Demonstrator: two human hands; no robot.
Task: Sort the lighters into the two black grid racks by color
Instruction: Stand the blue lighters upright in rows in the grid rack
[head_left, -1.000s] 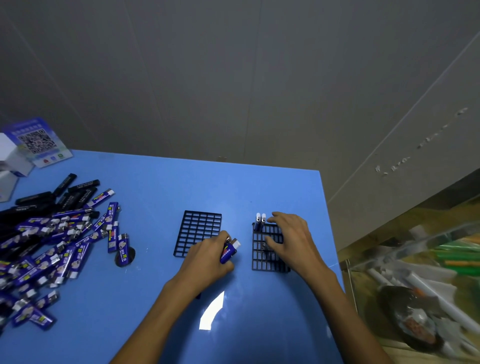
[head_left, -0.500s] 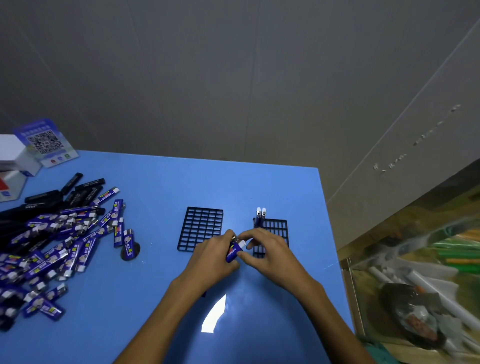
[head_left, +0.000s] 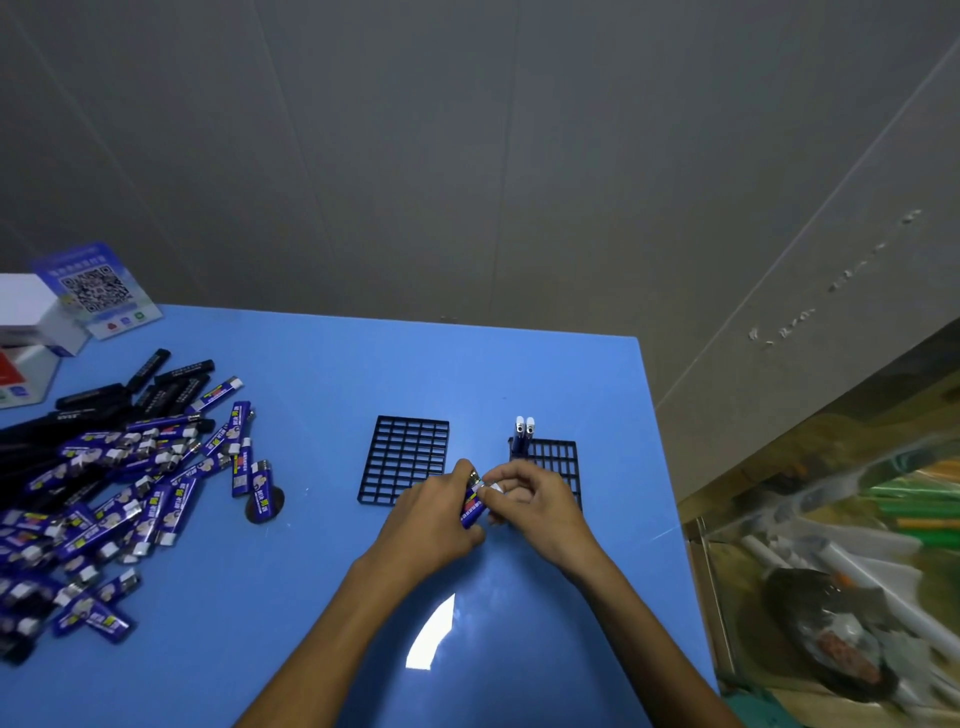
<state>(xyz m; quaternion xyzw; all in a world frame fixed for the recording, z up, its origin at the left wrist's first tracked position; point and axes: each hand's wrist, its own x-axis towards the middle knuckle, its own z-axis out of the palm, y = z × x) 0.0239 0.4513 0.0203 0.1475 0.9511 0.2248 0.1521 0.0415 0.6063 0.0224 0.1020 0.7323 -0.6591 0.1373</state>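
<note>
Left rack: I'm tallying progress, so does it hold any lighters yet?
No, the left rack shows only empty cells, while two lighters stand in the right rack.

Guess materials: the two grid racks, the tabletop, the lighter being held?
Left rack and right rack: likely moulded plastic, matte black, thin even bars. Tabletop: smooth semi-gloss blue, shown by a sharp light reflection; laminate or plastic, unclear. Held lighter: looks like a plastic body under a glossy printed blue wrap, with a shiny metal-looking top; left hand and right hand both hold it.
</note>
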